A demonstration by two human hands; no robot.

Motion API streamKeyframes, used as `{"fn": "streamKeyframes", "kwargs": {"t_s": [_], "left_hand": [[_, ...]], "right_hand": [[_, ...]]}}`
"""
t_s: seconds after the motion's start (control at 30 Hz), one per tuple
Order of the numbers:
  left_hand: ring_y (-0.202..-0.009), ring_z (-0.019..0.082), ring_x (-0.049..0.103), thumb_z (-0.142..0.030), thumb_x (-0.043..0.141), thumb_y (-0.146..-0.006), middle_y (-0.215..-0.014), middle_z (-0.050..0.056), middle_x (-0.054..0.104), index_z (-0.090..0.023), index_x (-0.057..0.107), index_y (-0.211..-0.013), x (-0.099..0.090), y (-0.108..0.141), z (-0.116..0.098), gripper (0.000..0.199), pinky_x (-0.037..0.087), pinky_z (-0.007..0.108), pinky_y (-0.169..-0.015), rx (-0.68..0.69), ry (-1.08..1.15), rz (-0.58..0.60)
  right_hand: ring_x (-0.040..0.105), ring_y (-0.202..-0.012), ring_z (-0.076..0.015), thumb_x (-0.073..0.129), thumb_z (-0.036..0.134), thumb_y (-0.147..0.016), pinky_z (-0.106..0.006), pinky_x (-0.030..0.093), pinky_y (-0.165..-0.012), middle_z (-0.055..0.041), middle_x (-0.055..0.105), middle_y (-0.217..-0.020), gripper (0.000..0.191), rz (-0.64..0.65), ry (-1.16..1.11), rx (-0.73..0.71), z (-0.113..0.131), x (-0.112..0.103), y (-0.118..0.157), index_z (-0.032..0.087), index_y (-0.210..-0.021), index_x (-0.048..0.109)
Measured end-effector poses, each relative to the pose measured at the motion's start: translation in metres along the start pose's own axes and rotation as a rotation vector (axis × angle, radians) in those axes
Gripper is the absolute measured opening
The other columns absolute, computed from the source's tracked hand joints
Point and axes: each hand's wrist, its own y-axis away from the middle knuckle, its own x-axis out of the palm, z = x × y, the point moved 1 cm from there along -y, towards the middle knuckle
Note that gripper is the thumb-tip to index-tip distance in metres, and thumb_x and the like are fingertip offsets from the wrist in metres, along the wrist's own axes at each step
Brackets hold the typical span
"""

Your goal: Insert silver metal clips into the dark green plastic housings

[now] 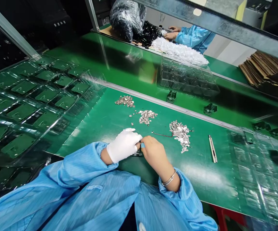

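Note:
My left hand (124,145), in a white glove with a bare fingertip showing, is closed against a small dark part (138,154) low over the green mat. Beside it my right hand (154,152), bare with blue tape on a finger and a bangle at the wrist, is closed on the same part from the other side. Most of that part is hidden under the fingers, so its exact kind does not show. Beyond the hands lie a pile of small metal pieces (147,117), another such pile (124,101), and a heap of flat silvery pieces (181,133). A thin L-shaped rod (163,134) touches this heap.
A utility knife (212,149) lies at right. Clear plastic trays (21,110) cover the left, with more trays (261,173) at right. A metal strip (167,104) crosses behind the piles, with dark parts (171,96) past it. A co-worker's hands (172,33) are at the back.

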Motion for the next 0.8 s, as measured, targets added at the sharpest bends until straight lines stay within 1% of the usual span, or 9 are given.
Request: {"fn": "streamKeyframes", "kwargs": {"t_s": [0.13, 0.27, 0.33, 0.43, 0.53, 0.6, 0.67, 0.73, 0.8], "left_hand": [[-0.072, 0.019, 0.062, -0.017, 0.050, -0.078, -0.069, 0.005, 0.063, -0.016, 0.059, -0.071, 0.001, 0.000, 0.001, 0.011, 0.045, 0.040, -0.098, 0.001, -0.001, -0.012], [-0.079, 0.022, 0.064, -0.018, 0.050, -0.080, -0.073, 0.006, 0.065, -0.016, 0.061, -0.074, -0.001, -0.001, 0.007, 0.013, 0.046, 0.042, -0.095, 0.005, 0.059, 0.009], [-0.094, 0.024, 0.063, -0.024, 0.049, -0.084, -0.091, 0.007, 0.068, -0.016, 0.063, -0.092, -0.003, 0.000, 0.013, 0.018, 0.046, 0.042, -0.096, -0.036, 0.177, -0.012], [-0.119, 0.023, 0.052, -0.036, 0.049, -0.086, -0.123, 0.011, 0.057, -0.014, 0.051, -0.121, -0.007, 0.005, 0.020, 0.041, 0.043, 0.038, -0.103, -0.102, 0.384, -0.137], [-0.127, 0.027, 0.044, -0.043, 0.060, -0.078, -0.134, 0.015, 0.048, -0.011, 0.049, -0.123, -0.003, 0.010, 0.018, 0.056, 0.038, 0.041, -0.108, -0.023, 0.420, -0.126], [-0.127, 0.028, 0.044, -0.035, 0.064, -0.075, -0.137, 0.015, 0.046, -0.012, 0.051, -0.120, 0.004, 0.012, 0.013, 0.052, 0.038, 0.043, -0.108, -0.002, 0.388, -0.075], [-0.126, 0.027, 0.045, -0.023, 0.060, -0.075, -0.136, 0.014, 0.046, -0.012, 0.048, -0.122, 0.011, 0.013, 0.011, 0.050, 0.039, 0.042, -0.107, -0.038, 0.389, -0.073], [-0.124, 0.025, 0.047, -0.019, 0.060, -0.073, -0.135, 0.013, 0.047, -0.014, 0.041, -0.128, 0.018, 0.014, 0.011, 0.059, 0.041, 0.041, -0.106, -0.087, 0.439, -0.084], [-0.121, 0.025, 0.049, -0.020, 0.063, -0.070, -0.133, 0.013, 0.049, -0.015, 0.036, -0.131, 0.024, 0.016, 0.015, 0.067, 0.042, 0.040, -0.104, -0.124, 0.494, -0.068]], "right_hand": [[0.054, -0.082, -0.0208, 0.045, 0.008, -0.083, -0.029, 0.041, -0.069, -0.0080, 0.060, -0.088, 0.014, -0.007, -0.012, -0.010, 0.003, 0.001, -0.003, 0.016, -0.089, 0.055], [0.054, -0.080, -0.0198, 0.045, 0.008, -0.080, -0.028, 0.040, -0.067, -0.0071, 0.060, -0.087, 0.015, -0.050, -0.100, 0.017, -0.002, 0.000, -0.004, 0.017, -0.088, 0.055], [0.054, -0.078, -0.0182, 0.046, 0.010, -0.080, -0.027, 0.039, -0.066, -0.0052, 0.060, -0.086, 0.014, -0.088, -0.188, 0.074, -0.009, 0.000, -0.004, 0.018, -0.087, 0.055], [0.054, -0.069, -0.0160, 0.046, 0.013, -0.080, -0.026, 0.037, -0.063, -0.0024, 0.060, -0.079, 0.011, -0.102, -0.335, 0.216, -0.025, 0.004, -0.001, 0.018, -0.085, 0.055], [0.053, -0.062, -0.0157, 0.047, 0.013, -0.079, -0.026, 0.036, -0.060, -0.0009, 0.059, -0.071, 0.014, -0.017, -0.407, 0.299, -0.043, 0.011, 0.003, 0.018, -0.087, 0.057], [0.055, -0.068, -0.0169, 0.046, 0.013, -0.080, -0.026, 0.038, -0.063, -0.0025, 0.061, -0.077, 0.018, -0.051, -0.378, 0.312, -0.056, 0.014, 0.005, 0.018, -0.091, 0.059], [0.055, -0.083, -0.0202, 0.045, 0.012, -0.081, -0.029, 0.040, -0.072, -0.0065, 0.061, -0.089, 0.022, -0.154, -0.278, 0.297, -0.071, 0.015, 0.005, 0.017, -0.096, 0.060], [0.051, -0.094, -0.0233, 0.045, 0.010, -0.079, -0.034, 0.040, -0.081, -0.0096, 0.059, -0.096, 0.024, -0.210, -0.165, 0.257, -0.085, 0.016, 0.005, 0.016, -0.097, 0.061], [0.049, -0.094, -0.0243, 0.044, 0.008, -0.078, -0.037, 0.039, -0.084, -0.0105, 0.057, -0.095, 0.022, -0.190, -0.111, 0.208, -0.095, 0.017, 0.005, 0.016, -0.092, 0.060]]}}
